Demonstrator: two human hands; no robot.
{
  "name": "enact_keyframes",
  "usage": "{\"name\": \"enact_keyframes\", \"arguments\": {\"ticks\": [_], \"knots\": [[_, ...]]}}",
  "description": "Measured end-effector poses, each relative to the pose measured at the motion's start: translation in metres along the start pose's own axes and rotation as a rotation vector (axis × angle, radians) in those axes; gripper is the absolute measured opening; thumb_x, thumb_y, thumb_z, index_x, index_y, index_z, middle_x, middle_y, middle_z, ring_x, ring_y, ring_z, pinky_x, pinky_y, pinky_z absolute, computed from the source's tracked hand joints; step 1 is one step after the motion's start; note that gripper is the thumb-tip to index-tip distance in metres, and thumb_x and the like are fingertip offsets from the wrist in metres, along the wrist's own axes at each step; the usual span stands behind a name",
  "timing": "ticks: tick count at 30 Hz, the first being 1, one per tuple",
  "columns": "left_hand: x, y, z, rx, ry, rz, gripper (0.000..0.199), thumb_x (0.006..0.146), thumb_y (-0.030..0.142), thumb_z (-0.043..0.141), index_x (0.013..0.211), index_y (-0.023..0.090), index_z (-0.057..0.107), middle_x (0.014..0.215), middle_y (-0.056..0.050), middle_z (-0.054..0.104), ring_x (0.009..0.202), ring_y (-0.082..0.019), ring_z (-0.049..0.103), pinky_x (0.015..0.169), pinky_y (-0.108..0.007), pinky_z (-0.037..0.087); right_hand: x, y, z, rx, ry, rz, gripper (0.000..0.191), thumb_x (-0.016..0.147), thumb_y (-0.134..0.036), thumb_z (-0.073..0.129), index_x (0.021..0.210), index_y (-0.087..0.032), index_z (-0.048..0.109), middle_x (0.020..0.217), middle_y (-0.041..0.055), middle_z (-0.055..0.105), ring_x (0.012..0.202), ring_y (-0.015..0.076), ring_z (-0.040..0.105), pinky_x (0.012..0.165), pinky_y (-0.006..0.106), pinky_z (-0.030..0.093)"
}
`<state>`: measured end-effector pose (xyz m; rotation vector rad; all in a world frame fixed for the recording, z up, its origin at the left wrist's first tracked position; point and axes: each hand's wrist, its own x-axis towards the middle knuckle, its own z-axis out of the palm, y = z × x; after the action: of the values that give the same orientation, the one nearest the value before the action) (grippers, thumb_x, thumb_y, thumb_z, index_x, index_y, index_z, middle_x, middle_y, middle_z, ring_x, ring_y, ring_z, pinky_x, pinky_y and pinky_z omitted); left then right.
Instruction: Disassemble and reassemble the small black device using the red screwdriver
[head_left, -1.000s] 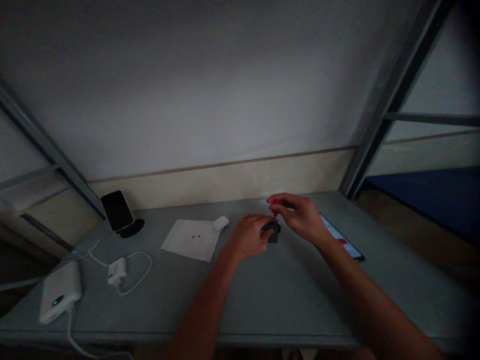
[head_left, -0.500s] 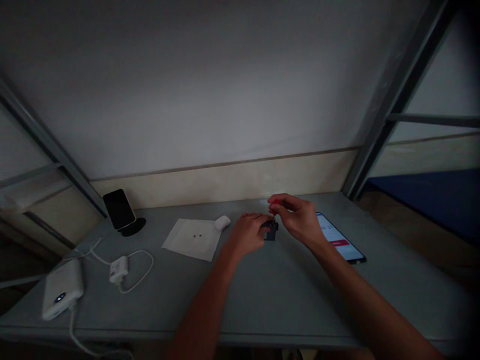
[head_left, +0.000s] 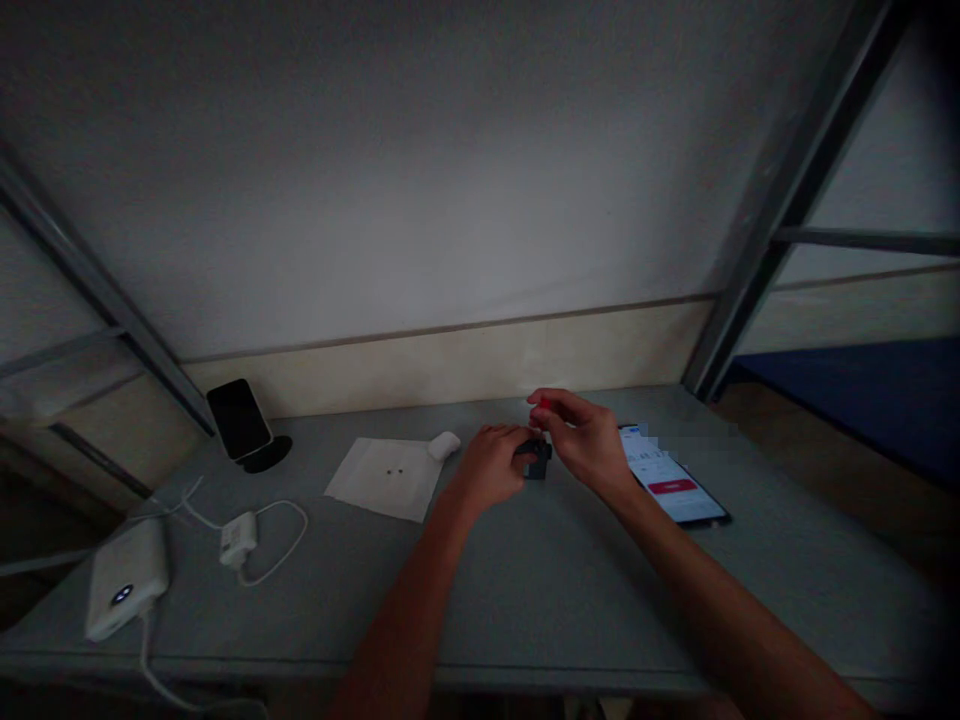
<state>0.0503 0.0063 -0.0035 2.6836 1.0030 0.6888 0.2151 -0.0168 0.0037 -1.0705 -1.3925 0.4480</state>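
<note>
A small dark boxy device [head_left: 535,467] rests on the grey table, and my left hand [head_left: 491,462] is closed on its left side and top. Above it, my right hand [head_left: 585,432] pinches a red-handled screwdriver [head_left: 545,405] between thumb and fingers. The screwdriver stands roughly upright, and its tip points down at the top of the device; whether the tip touches is too small to tell. Left of my hands lies a white paper sheet [head_left: 375,490] bearing two tiny dark pieces [head_left: 394,472], probably screws. A white rolled object [head_left: 444,446] sits on the sheet's upper right corner.
A phone with a lit screen [head_left: 675,485] lies right of my right hand. Farther left are a dark phone on a stand [head_left: 240,420], a white adapter with a cable [head_left: 238,538] and a white power bank [head_left: 127,580]. The wall [head_left: 450,365] borders the table's back edge.
My right hand has shifted slightly left with the screwdriver, uncovering more of the lit phone. My left hand and the device have moved a little to the left.
</note>
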Motion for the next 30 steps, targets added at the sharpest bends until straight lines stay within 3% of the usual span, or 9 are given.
{"name": "enact_keyframes", "arguments": {"ticks": [6,12,16,19,21,24,27,30], "knots": [[-0.001,-0.002,0.001,-0.01,0.012,0.014,0.031,0.092,0.013,0.063,0.121,0.023,0.069,0.119,-0.007,0.075,0.113,-0.025,0.069,0.105,-0.04,0.049,-0.002,0.0,0.003,-0.017,0.081,0.032,0.021,0.089,-0.033,0.065,0.104,-0.021,0.074,0.078,0.002,0.073,0.072,0.0207,0.072,0.072,0.032,0.055],[-0.003,0.0,0.001,-0.022,0.051,0.047,0.029,0.091,0.016,0.067,0.12,0.022,0.069,0.12,-0.007,0.074,0.115,-0.025,0.067,0.106,-0.041,0.047,-0.005,0.001,0.004,-0.072,0.072,-0.045,0.024,0.092,-0.035,0.062,0.108,-0.022,0.073,0.082,0.0028,0.075,0.075,0.0216,0.074,0.076,0.033,0.055],[-0.015,-0.007,-0.021,0.019,0.193,0.01,0.029,0.095,0.024,0.065,0.124,0.024,0.068,0.125,-0.007,0.072,0.12,-0.024,0.063,0.108,-0.04,0.045,-0.006,0.004,0.004,-0.074,0.083,-0.066,0.025,0.095,-0.039,0.059,0.109,-0.021,0.072,0.083,0.0038,0.075,0.076,0.0222,0.075,0.075,0.033,0.056],[-0.04,-0.03,-0.049,0.176,0.293,-0.214,0.023,0.099,0.018,0.053,0.113,0.021,0.071,0.116,-0.008,0.074,0.11,-0.023,0.066,0.102,-0.039,0.046,-0.007,0.007,0.006,-0.032,0.093,-0.058,0.026,0.096,-0.04,0.058,0.11,-0.021,0.07,0.083,0.004,0.073,0.075,0.0219,0.075,0.071,0.032,0.056],[-0.064,-0.052,-0.067,0.316,0.25,-0.381,0.026,0.098,0.014,0.051,0.11,0.019,0.072,0.114,-0.01,0.073,0.109,-0.025,0.066,0.1,-0.04,0.046,-0.007,0.009,0.007,0.005,0.092,-0.043,0.026,0.097,-0.04,0.058,0.11,-0.021,0.069,0.083,0.0036,0.072,0.074,0.0214,0.075,0.07,0.032,0.055],[-0.101,-0.085,-0.083,0.452,0.084,-0.57,0.031,0.095,0.007,0.048,0.108,0.018,0.074,0.111,-0.011,0.072,0.107,-0.025,0.066,0.095,-0.037,0.046,-0.006,0.011,0.007,0.048,0.085,-0.032,0.026,0.097,-0.041,0.058,0.11,-0.021,0.068,0.081,0.0028,0.071,0.072,0.0208,0.073,0.069,0.032,0.055],[-0.124,-0.103,-0.088,0.449,-0.038,-0.633,0.028,0.097,0.013,0.049,0.108,0.019,0.074,0.114,-0.011,0.07,0.107,-0.024,0.066,0.091,-0.034,0.047,-0.005,0.012,0.008,0.079,0.078,-0.028,0.027,0.096,-0.042,0.058,0.11,-0.021,0.067,0.08,0.0025,0.07,0.072,0.0205,0.072,0.069,0.032,0.055],[-0.132,-0.106,-0.085,0.429,-0.08,-0.623,0.026,0.101,0.024,0.049,0.104,0.02,0.075,0.108,-0.01,0.07,0.102,-0.023,0.066,0.088,-0.032,0.047,-0.005,0.012,0.008,0.112,0.074,-0.017,0.028,0.096,-0.043,0.059,0.111,-0.021,0.067,0.078,0.0015,0.068,0.071,0.0198,0.071,0.069,0.032,0.055]]}}
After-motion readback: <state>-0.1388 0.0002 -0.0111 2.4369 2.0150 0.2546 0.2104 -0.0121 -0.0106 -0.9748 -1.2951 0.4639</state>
